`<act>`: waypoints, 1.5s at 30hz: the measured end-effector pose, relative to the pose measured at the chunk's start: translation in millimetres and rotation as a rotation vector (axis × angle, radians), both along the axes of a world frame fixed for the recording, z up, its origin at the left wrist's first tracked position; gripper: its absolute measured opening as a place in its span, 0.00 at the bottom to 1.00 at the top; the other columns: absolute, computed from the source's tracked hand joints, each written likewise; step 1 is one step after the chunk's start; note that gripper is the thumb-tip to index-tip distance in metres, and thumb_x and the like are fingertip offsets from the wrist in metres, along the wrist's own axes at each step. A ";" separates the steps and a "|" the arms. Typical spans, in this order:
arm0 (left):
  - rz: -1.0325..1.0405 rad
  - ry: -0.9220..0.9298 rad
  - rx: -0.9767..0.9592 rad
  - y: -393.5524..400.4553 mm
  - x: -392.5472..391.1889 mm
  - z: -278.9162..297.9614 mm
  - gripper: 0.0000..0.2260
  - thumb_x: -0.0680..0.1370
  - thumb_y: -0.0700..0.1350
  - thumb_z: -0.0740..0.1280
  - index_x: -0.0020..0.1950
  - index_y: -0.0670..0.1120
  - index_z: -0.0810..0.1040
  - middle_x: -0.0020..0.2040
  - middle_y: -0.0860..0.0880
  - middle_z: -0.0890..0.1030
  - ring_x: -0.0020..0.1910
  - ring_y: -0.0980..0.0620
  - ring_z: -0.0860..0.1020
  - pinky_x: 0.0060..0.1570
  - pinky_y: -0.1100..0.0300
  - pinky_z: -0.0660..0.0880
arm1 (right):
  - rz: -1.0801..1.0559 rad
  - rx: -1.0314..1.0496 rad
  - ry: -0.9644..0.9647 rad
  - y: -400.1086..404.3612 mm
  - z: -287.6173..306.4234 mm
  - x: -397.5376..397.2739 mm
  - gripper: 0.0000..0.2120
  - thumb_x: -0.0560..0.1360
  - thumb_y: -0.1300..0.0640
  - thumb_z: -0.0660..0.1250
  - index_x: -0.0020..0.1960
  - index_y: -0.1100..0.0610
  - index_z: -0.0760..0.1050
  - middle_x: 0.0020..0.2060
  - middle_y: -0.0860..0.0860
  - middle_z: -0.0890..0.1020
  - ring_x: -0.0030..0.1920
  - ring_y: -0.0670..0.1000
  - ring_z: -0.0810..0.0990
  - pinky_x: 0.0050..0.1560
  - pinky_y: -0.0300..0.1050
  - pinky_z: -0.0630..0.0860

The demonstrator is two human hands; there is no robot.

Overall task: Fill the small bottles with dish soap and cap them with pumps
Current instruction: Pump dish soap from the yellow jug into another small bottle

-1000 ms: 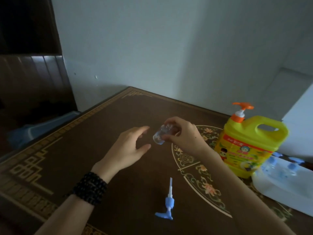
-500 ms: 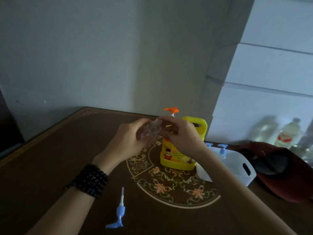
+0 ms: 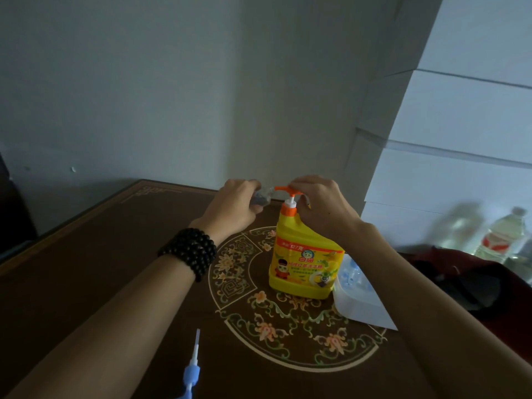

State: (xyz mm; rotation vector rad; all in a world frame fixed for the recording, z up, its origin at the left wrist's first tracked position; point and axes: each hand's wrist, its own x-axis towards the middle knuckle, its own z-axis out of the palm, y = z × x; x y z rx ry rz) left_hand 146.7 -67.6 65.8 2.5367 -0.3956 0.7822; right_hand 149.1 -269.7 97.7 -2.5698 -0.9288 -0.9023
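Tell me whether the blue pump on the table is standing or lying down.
Lying down: the blue pump rests flat on the table, its white tube pointing away from the person.

Yellow dish soap jug (image 3: 302,263) stood upright on the dark patterned table (image 3: 86,283), orange pump (image 3: 289,194) on top. Right hand (image 3: 322,208) lay over the pump head, fingers curled at it. Left hand (image 3: 233,208) held a small clear bottle (image 3: 260,197) just beside the pump's spout; whether the bottle touched the spout could not be told. Black bead bracelet (image 3: 188,250) on the left wrist. A loose blue pump (image 3: 191,370) lay flat on the table at the near edge. White plastic bin (image 3: 359,303) sat just right of the jug, touching or nearly so, with blue-topped pieces inside. Blurred plastic bottles (image 3: 501,237) stood at far right.
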 end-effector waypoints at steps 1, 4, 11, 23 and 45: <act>-0.005 0.007 0.004 -0.1 0.7 0.0 0.15 0.75 0.40 0.74 0.61 0.40 0.80 0.54 0.42 0.84 0.52 0.45 0.83 0.51 0.47 0.82 | 0.010 -0.003 -0.005 -0.4 2.1 0.4 0.16 0.69 0.71 0.62 0.53 0.64 0.83 0.52 0.58 0.85 0.53 0.59 0.81 0.56 0.53 0.77; 0.001 -0.007 -0.002 1.9 1.6 0.8 0.15 0.75 0.39 0.74 0.61 0.42 0.79 0.54 0.42 0.84 0.52 0.44 0.83 0.49 0.50 0.81 | 0.035 -0.048 -0.011 -0.5 7.7 2.0 0.16 0.70 0.70 0.63 0.53 0.63 0.83 0.51 0.57 0.86 0.52 0.57 0.82 0.55 0.52 0.78; -0.027 -0.045 0.015 -10.6 4.8 6.9 0.16 0.75 0.40 0.74 0.62 0.43 0.80 0.54 0.44 0.84 0.53 0.45 0.83 0.49 0.53 0.80 | 0.057 -0.031 0.043 -1.5 11.4 -3.2 0.19 0.68 0.63 0.61 0.55 0.55 0.84 0.48 0.54 0.86 0.50 0.56 0.83 0.52 0.53 0.78; -0.127 -0.145 0.044 -17.0 7.5 -1.9 0.14 0.72 0.37 0.75 0.54 0.52 0.83 0.44 0.53 0.86 0.44 0.51 0.85 0.40 0.60 0.77 | 0.008 0.181 0.021 5.3 -17.7 13.4 0.11 0.66 0.67 0.63 0.43 0.61 0.82 0.40 0.55 0.84 0.45 0.59 0.80 0.46 0.54 0.76; -0.116 -0.085 0.017 -16.4 3.9 -6.2 0.18 0.73 0.36 0.75 0.58 0.54 0.84 0.42 0.57 0.86 0.42 0.56 0.85 0.41 0.56 0.83 | -0.050 0.176 0.028 8.3 -26.4 19.8 0.07 0.69 0.70 0.65 0.42 0.61 0.80 0.39 0.54 0.80 0.44 0.55 0.75 0.46 0.51 0.70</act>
